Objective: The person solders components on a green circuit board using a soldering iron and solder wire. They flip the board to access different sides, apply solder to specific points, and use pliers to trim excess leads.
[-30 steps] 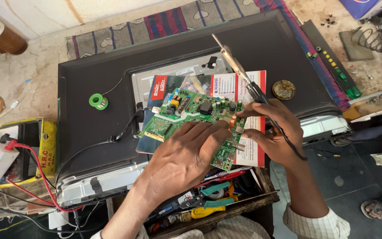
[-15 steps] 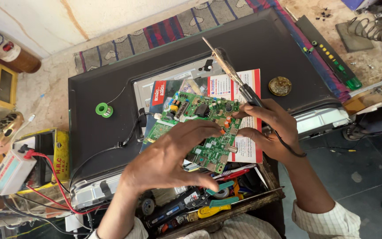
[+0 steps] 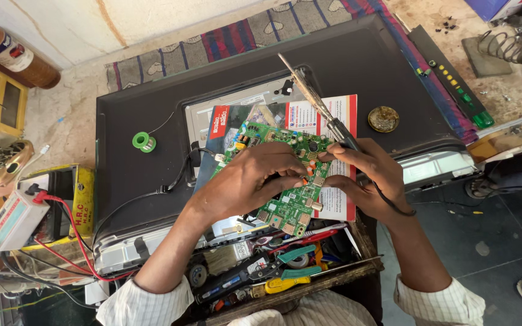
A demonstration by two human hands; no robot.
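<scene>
A green circuit board [image 3: 285,208] lies on a red and white magazine [image 3: 333,115], on top of a black flat screen set [image 3: 146,163] laid face down. My left hand [image 3: 252,181] rests over the board with its fingers curled on the right part. My right hand [image 3: 364,175] holds a soldering iron [image 3: 312,99] by its dark handle. The iron's tip points up and away to the left. The fingertips of both hands meet over the board's right edge.
A green solder spool [image 3: 144,142] and a round flux tin [image 3: 383,119] sit on the set. A wooden tray of tools [image 3: 273,274] lies below the board. A multimeter with red leads [image 3: 16,220] is at left; an iron stand [image 3: 502,51] at upper right.
The view has shifted a little. My left hand's fingers have curled further over the board toward my right hand. The iron stays in my right hand, tip still raised.
</scene>
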